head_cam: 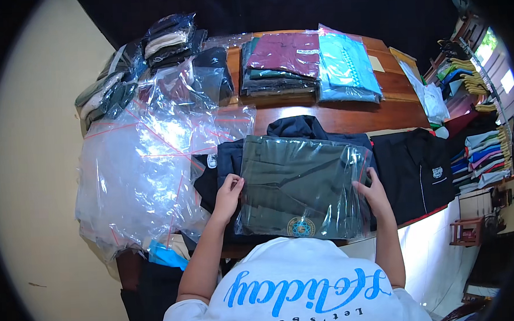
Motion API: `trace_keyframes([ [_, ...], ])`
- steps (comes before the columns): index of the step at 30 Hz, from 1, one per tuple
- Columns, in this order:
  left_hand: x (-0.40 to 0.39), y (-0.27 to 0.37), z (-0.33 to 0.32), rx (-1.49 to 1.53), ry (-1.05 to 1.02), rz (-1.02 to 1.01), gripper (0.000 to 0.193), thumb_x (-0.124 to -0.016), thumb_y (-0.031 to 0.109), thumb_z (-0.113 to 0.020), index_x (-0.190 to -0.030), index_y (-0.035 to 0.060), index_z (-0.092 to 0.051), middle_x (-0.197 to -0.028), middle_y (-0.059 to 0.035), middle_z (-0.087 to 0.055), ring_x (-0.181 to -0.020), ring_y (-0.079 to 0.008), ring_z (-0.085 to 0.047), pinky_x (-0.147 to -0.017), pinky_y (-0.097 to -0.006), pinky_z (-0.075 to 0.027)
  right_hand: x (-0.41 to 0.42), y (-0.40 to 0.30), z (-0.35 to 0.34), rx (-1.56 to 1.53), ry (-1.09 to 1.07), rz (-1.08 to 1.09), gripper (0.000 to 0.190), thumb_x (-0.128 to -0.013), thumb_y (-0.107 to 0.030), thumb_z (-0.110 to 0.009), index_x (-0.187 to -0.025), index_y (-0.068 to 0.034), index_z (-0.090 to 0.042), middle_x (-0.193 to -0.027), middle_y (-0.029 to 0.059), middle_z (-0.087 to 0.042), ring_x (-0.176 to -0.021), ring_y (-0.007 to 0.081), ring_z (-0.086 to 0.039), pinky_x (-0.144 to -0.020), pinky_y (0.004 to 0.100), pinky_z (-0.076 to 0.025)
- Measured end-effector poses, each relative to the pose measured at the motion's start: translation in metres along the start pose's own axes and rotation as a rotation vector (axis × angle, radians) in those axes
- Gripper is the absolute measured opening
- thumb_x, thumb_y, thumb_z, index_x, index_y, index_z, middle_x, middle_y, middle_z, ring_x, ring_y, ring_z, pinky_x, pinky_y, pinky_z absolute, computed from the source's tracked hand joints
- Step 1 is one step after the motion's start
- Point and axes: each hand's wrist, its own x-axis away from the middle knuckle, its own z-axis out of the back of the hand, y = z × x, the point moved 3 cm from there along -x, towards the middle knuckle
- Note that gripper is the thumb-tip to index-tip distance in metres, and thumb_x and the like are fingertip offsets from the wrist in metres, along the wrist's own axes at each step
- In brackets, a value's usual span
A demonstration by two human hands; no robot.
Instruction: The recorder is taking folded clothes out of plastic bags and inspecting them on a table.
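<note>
A folded dark olive garment with a round embroidered emblem lies inside a clear plastic bag just in front of my torso. My left hand pinches the bag's left edge between thumb and fingers. On the other side, my right hand grips the right edge, beside a red strip on the plastic. Beneath the bag is a dark navy garment, its upper part showing past the far edge. To the right, a folded black shirt with white piping and a small emblem rests near my right hand.
Loose clear plastic bags spread over the table's left side. Bagged dark clothes are stacked at the back left. Behind the work, a maroon bagged shirt tops a pile beside a turquoise one on the wooden table. Hanging clothes line the right.
</note>
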Motion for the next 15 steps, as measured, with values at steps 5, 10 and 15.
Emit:
trace_keyframes([
  [5, 0.009, -0.011, -0.007, 0.682, -0.103, 0.307, 0.028, -0.097, 0.036, -0.054, -0.110, 0.0110, -0.051, -0.105, -0.0040, -0.057, -0.092, -0.0144, -0.057, -0.077, -0.0301, -0.047, 0.004, -0.018, -0.009, 0.055, -0.071, 0.072, 0.069, -0.076, -0.016, -0.074, -0.132, -0.004, -0.035, -0.122, 0.0128, -0.052, -0.110, 0.0200, -0.050, -0.097, 0.0315, -0.039],
  [10, 0.016, -0.004, -0.012, 0.742, -0.276, 0.342, 0.056, -0.092, 0.042, -0.059, -0.133, 0.0059, -0.043, -0.125, -0.0104, -0.057, -0.112, -0.0213, -0.056, -0.093, -0.0365, -0.046, -0.005, 0.004, -0.004, -0.192, -0.156, -0.107, 0.078, -0.079, -0.017, -0.073, -0.142, -0.006, -0.029, -0.122, 0.0132, -0.052, -0.109, 0.0228, -0.051, -0.095, 0.0352, -0.041],
  [15, 0.022, 0.000, -0.010, 0.919, -0.437, 0.323, 0.066, -0.090, 0.041, -0.064, -0.139, 0.0038, -0.039, -0.131, -0.0116, -0.054, -0.119, -0.0238, -0.054, -0.099, -0.0399, -0.044, -0.009, 0.024, 0.007, -0.298, -0.247, -0.221, 0.076, -0.081, -0.012, -0.070, -0.146, -0.007, -0.030, -0.125, 0.0100, -0.051, -0.112, 0.0219, -0.050, -0.094, 0.0369, -0.044],
])
